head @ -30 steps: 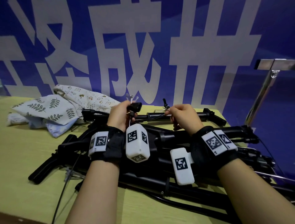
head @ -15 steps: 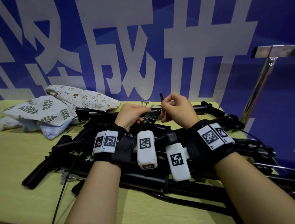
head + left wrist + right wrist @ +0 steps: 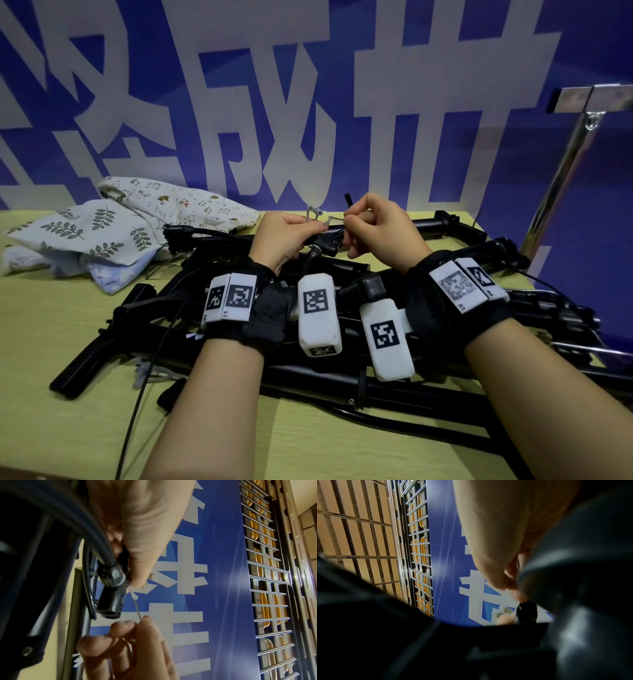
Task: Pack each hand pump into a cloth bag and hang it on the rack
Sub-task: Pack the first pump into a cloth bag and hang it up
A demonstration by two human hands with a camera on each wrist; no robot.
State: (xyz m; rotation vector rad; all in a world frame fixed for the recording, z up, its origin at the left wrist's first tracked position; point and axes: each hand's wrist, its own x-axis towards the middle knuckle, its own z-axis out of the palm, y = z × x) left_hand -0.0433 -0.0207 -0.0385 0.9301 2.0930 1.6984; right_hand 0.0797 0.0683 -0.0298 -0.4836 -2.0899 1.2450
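Note:
Several black hand pumps (image 3: 342, 387) lie piled on the yellow table (image 3: 51, 428). Above the pile, my left hand (image 3: 306, 231) grips the black nozzle (image 3: 111, 595) at the end of a pump hose, together with small white adapter pieces (image 3: 149, 581). A thin wire (image 3: 137, 607) runs from those pieces to my right hand (image 3: 349, 222), which pinches it between thumb and fingertips (image 3: 130, 626). The two hands almost touch. In the right wrist view, dark pump parts hide most of the scene; only the white pieces (image 3: 501, 610) show. Two cloth bags, one leaf-patterned (image 3: 78, 236) and one animal-patterned (image 3: 171, 202), lie at the back left.
A metal rack post (image 3: 561, 164) with a crossbar (image 3: 596, 97) rises at the right edge of the table. A blue banner wall stands close behind. A thin black cable (image 3: 144, 394) trails off the front left.
The hands have come together: my left hand lowered the nozzle toward the right hand, which now pinches the thin wire beside it. The head view tilted slightly.

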